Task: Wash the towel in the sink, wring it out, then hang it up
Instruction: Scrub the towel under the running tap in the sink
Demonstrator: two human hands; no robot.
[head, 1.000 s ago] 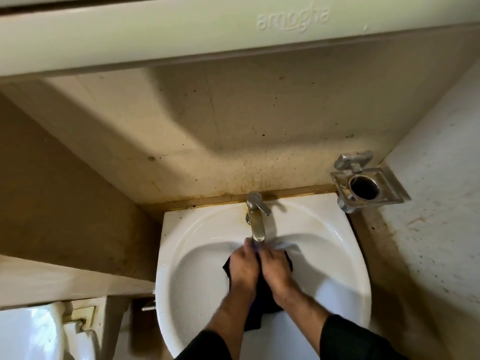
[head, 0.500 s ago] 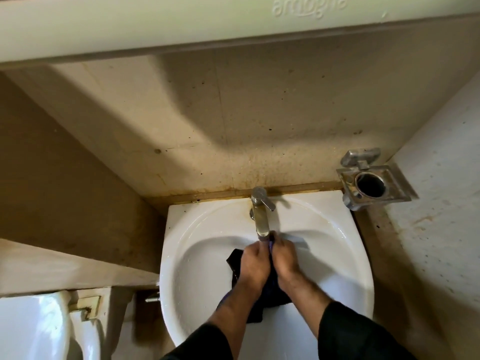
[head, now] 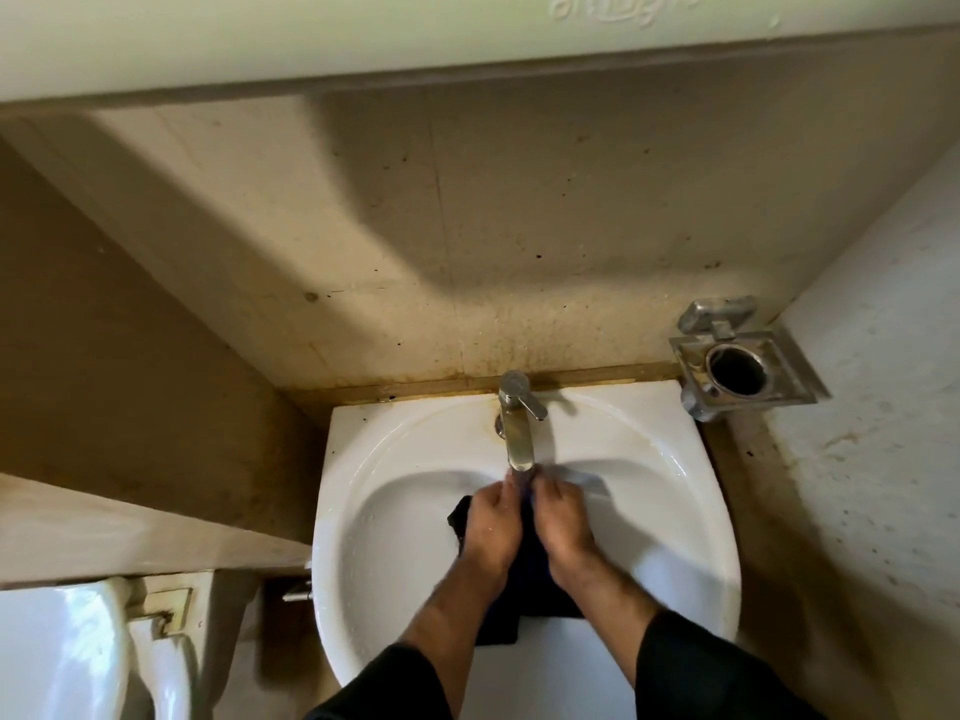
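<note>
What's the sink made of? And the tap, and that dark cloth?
The sink looks like glazed ceramic: white, smooth, with shiny highlights. The tap looks like metal, silvery and reflective, though dulled and stained. The towel seems a soft woven fabric, dark and matte: it folds and bunches under both hands.

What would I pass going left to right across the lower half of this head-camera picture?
Toilet → sink → left hand → right hand, both gripping the dark towel → metal holder on the right wall.
</note>
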